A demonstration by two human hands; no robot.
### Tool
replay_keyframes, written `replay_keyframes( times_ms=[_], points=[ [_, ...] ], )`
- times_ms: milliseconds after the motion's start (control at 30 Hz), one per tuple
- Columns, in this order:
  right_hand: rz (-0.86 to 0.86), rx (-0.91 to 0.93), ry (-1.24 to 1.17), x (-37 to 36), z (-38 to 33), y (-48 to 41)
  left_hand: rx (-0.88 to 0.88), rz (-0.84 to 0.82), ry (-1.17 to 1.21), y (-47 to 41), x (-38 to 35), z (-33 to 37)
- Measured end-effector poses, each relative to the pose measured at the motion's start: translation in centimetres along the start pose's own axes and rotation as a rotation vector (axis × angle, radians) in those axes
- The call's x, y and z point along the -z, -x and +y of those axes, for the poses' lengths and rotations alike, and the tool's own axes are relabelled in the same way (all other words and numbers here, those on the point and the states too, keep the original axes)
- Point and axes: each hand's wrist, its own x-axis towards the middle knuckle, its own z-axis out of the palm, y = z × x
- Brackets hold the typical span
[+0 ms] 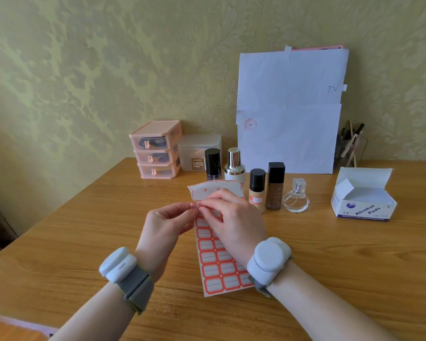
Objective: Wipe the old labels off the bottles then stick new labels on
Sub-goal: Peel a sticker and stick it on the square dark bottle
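Grip: label sheet (217, 267) pinched at its left edge by left hand (166, 226); right hand (230, 217) curled, pinching beside it. Peeling is best done slowly, corner first, sheet held taut.

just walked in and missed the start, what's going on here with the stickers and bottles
A person holds a label sheet over the wooden table. The left hand pinches its edge while the right hand picks at a red-bordered label near the already stripped top. A row of bottles stands behind; the beige foundation bottle carries a small label. An open box of alcohol pads sits to the right.
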Motion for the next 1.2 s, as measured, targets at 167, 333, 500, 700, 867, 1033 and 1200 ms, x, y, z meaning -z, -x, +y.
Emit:
replay_keyframes(
  times_ms=[167, 333, 500, 700, 867, 1033, 1200],
  points=[
    [-0.026, 0.015, 0.012, 0.0, 0.3, 0.1, -0.058, 0.004, -0.118, 0.3, 0.2, -0.2],
    [-0.034, 0.011, -0.016, 0.1, 0.5, 0.0, -0.119, -0.028, -0.137, 0.4, -0.1, -0.2],
    [-0.046, 0.022, -0.005, 0.2, 0.6, -0.1, -0.1, -0.008, -0.12, 0.4, -0.2, -0.4],
    [-0.028, 0.037, 0.012, 0.2, 0.5, -0.2, -0.064, 0.017, -0.083, 0.3, -0.3, -0.5],
    [0.024, 0.017, 0.041, -0.3, 0.7, -0.3, -0.043, 0.025, -0.059, 0.2, -0.5, -0.8],
    [0.039, -0.044, 0.028, -0.7, 1.0, 0.0, -0.005, 0.018, -0.034, 0.2, -0.5, -0.9],
    [0.073, -0.118, -0.017, -1.2, 1.7, -0.2, 0.026, 0.034, -0.069, 0.1, -0.2, -1.0]
  ],
)
